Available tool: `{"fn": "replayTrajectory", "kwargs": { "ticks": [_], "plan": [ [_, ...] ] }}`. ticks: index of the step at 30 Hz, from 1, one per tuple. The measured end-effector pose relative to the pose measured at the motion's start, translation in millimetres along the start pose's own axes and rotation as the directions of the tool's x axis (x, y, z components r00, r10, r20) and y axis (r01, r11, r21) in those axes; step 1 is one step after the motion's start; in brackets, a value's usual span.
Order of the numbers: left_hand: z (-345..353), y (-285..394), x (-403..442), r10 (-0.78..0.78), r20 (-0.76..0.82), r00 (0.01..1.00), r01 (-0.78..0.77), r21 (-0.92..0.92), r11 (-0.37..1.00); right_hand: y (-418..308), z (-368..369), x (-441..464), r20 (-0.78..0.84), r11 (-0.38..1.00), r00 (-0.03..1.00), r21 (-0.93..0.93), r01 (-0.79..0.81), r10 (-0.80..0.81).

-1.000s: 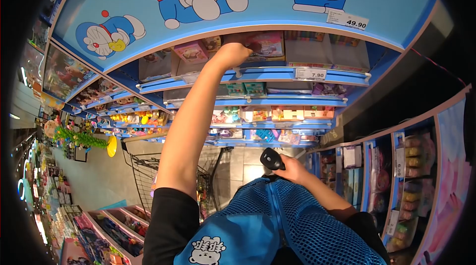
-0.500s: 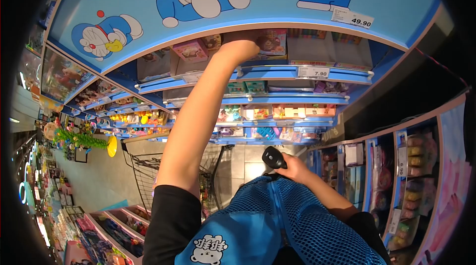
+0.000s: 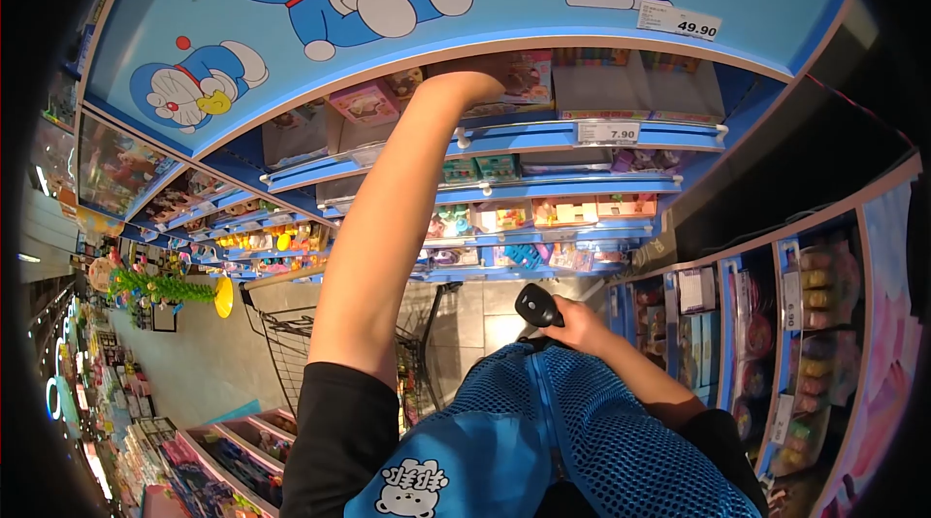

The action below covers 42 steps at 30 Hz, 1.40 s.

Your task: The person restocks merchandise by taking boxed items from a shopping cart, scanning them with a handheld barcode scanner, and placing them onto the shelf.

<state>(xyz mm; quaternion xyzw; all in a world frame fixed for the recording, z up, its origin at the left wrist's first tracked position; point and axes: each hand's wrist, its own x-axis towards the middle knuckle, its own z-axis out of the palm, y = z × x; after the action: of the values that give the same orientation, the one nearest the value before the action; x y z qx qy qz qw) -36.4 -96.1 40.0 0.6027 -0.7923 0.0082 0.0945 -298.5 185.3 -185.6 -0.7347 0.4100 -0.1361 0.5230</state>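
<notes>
My left hand reaches into the upper shelf under the blue cartoon panel, and its fingers are hidden in the shade. Just right of it stands a pink picture box; whether the hand touches it I cannot tell. To the left of my wrist lies another pink box. My right hand is closed around a black handheld device, low in front of my blue mesh vest.
Price labels hang on the shelf rail. Lower shelves hold small packaged goods. A wire cart stands behind my left arm. More racks of packaged items rise at the right. A green garland is at the left.
My left hand has reached a little deeper into the shelf, and its fingers have gone out of sight. The view has shifted slightly. My right hand still holds the black device.
</notes>
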Motion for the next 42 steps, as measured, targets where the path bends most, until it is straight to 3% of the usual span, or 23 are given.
{"fn": "replayTrajectory", "kwargs": {
  "ticks": [5,12,15,21,25,28,31,35,42],
  "plan": [
    [0,14,4,-0.01,0.04,0.999,0.006,0.101,0.995,-6,-4,-2,0.004,0.999,0.999,-0.024,-0.032,0.032],
    [-6,26,-5,0.099,-0.009,0.995,-0.095,0.195,0.976,-7,-7,-7,-0.009,0.998,0.999,-0.042,-0.048,0.048],
    [-7,25,-4,0.05,0.018,0.999,-0.053,0.212,0.976,-5,-8,-9,-0.006,0.997,0.998,-0.052,-0.06,0.06],
    [-9,17,6,-0.08,0.014,0.997,0.08,-0.015,0.997,4,-8,-13,-0.005,0.999,0.999,-0.031,-0.04,0.04],
    [-4,28,-8,-0.022,-0.077,0.997,0.034,0.156,0.987,11,-9,-16,0.005,0.999,0.999,-0.035,-0.035,0.035],
    [1,26,-10,0.027,0.082,0.996,-0.045,0.225,0.973,9,-12,-18,-0.008,0.999,0.999,-0.026,-0.047,0.047],
    [6,20,-17,0.002,0.002,1.0,-0.002,0.069,0.998,11,-15,-18,0.007,0.998,0.999,-0.037,-0.051,0.051],
    [21,17,-22,0.001,-0.166,0.986,0.014,0.086,0.996,15,-15,-16,0.008,0.999,1.0,-0.027,-0.017,0.017],
    [2,23,-39,0.01,-0.109,0.994,-0.018,-0.074,0.997,25,-16,-8,-0.018,1.0,1.0,-0.003,0.022,-0.022]
  ]
}}
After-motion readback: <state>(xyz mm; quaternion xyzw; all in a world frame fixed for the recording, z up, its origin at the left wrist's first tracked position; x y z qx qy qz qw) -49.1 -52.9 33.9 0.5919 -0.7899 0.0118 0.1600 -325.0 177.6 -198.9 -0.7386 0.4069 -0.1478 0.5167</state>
